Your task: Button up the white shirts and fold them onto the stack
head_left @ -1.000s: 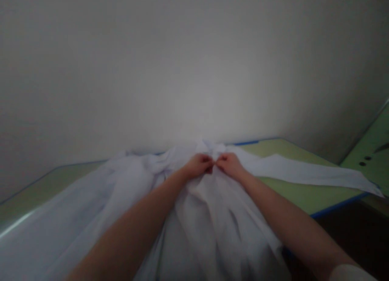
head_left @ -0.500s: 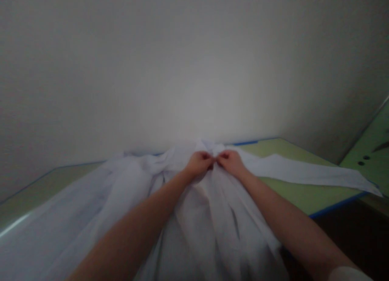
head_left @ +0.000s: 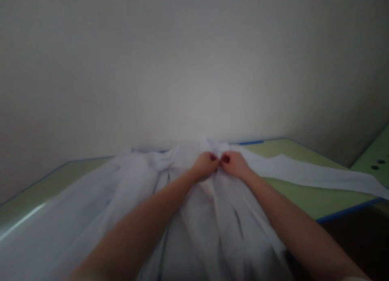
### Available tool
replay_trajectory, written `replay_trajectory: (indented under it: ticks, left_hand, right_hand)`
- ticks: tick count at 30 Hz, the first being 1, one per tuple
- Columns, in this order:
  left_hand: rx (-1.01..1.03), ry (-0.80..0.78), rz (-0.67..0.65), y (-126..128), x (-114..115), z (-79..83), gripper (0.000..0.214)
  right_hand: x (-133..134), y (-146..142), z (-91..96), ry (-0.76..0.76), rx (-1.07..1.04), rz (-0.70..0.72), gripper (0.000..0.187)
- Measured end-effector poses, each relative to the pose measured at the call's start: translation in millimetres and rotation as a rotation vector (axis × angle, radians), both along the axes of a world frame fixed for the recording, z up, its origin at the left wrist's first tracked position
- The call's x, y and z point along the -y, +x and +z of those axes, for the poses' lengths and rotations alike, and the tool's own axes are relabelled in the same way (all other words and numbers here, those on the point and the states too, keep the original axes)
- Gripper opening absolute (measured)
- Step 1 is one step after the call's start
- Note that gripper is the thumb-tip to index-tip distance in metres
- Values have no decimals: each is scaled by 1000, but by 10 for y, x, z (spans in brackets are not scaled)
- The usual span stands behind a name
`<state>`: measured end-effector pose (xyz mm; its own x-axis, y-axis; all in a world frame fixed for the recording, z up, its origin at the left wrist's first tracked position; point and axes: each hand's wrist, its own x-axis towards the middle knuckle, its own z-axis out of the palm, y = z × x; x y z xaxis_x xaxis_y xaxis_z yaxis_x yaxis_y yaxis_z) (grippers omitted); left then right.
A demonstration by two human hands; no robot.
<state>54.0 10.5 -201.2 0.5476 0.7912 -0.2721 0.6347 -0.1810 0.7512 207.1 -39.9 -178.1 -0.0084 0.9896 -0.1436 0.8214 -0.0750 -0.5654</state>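
Note:
A long white garment (head_left: 199, 228) lies spread over the table, its lower part hanging in loose folds towards me. One narrow sleeve-like piece (head_left: 313, 175) stretches out to the right. Near the garment's top edge, my left hand (head_left: 206, 164) and my right hand (head_left: 236, 163) meet with their fingertips almost touching. Both are closed in a pinch on the white cloth. The dim, blurred picture hides whether a button or other small part is between the fingers.
The green table (head_left: 306, 151) has a blue edge and stands against a plain pale wall (head_left: 194, 70). At the far right is a green panel (head_left: 375, 155) with dark round spots. Below the table's right front edge it is dark.
The whole scene has shifted slightly to the right in view. Both hands stay pinched together at the same place on the garment, with their fingers slightly more curled.

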Motion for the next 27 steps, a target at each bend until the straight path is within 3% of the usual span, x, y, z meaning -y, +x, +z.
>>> replay_trajectory:
  ticks: [5, 8, 11, 17, 21, 23, 27]
  left_hand:
    - [-11, -20, -45, 0, 29, 6, 26]
    - [-48, -53, -67, -10, 18, 28, 27]
    - [-45, 20, -105, -32, 19, 72, 25]
    - [50, 265, -199, -77, 56, 170, 21]
    - [96, 181, -95, -48, 26, 134, 24]
    - [79, 65, -18, -36, -17, 82, 26]
    - [15, -99, 68, -42, -88, -24, 30]
  right_hand:
    - [10, -14, -30, -52, 67, 23, 12]
    - [-4, -8, -64, -84, 18, 33, 13]
    - [-34, 20, -107, -121, -64, 14, 13]
    - [-41, 80, -155, -310, -462, -108, 13]
    - [-34, 102, -151, -303, -714, -139, 12]
    - [-47, 101, -131, -240, -604, -127, 19]
    - [-37, 46, -4, -96, -149, -3, 35]
